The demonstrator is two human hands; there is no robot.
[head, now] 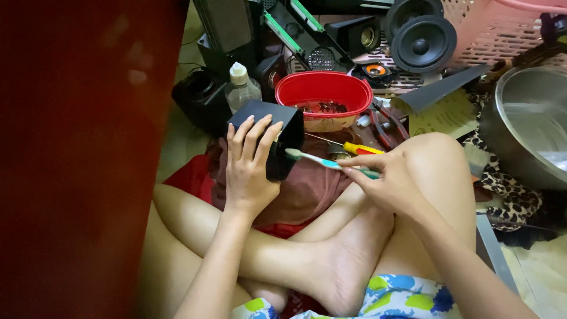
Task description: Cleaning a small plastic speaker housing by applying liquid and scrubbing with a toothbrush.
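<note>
My left hand (248,162) grips a small black speaker box (282,133), holding it up over a brownish cloth (307,189) on my crossed legs. My right hand (387,183) pinches the handle of a teal and white toothbrush (322,160). The brush head points left and sits right at the side of the black box.
A red oval tub (323,88) holds small parts just beyond the box. Beside it lie a yellow-handled screwdriver (361,148) and red-handled pliers (384,127). A clear bottle (241,87), loose speakers (423,43), a pink basket (502,29) and a steel bowl (525,127) surround me. A dark red panel (77,159) fills the left.
</note>
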